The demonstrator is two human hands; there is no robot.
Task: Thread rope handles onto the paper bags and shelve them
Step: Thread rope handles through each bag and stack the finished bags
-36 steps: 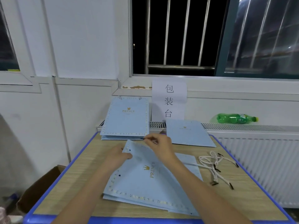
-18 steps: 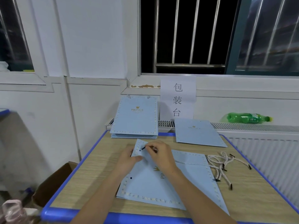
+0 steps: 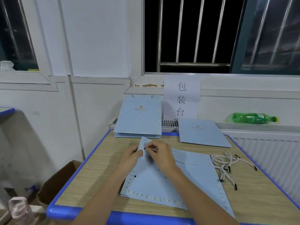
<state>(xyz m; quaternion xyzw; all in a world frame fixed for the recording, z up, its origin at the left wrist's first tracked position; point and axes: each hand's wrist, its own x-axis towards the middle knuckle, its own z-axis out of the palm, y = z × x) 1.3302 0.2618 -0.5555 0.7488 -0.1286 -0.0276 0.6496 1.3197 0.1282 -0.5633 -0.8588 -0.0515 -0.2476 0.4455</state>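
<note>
A flat pale blue paper bag [image 3: 170, 184] lies on a wooden table [image 3: 90, 176] with a blue rim. The left hand [image 3: 131, 157] pinches the bag's raised far corner. The right hand [image 3: 159, 154] pinches a white rope [image 3: 191, 162], its dark tip at a hole there. Loose ropes [image 3: 227, 166] lie to the right. More bags [image 3: 139, 117] are stacked behind.
</note>
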